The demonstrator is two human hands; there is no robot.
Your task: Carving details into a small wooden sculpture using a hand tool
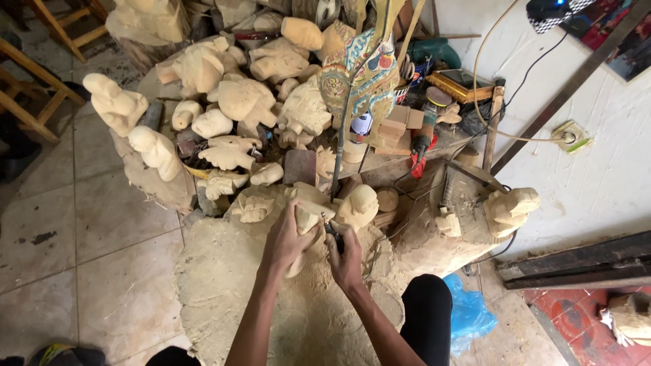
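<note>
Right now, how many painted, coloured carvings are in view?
1: the painted figure stands upright at the back of the bench, among unpainted pale carvings. Others may be hidden in the pile.

The carved piece sits on the sawdust-covered surface, with the left hand on its near left side and the right hand just to its right, holding a small tool. Behind the carved piece lies a heap of carved figures, and behind and right of it stands a painted puppet. Well to its right another carved head rests, and to its near right a plastic bag lies on the floor.
</note>
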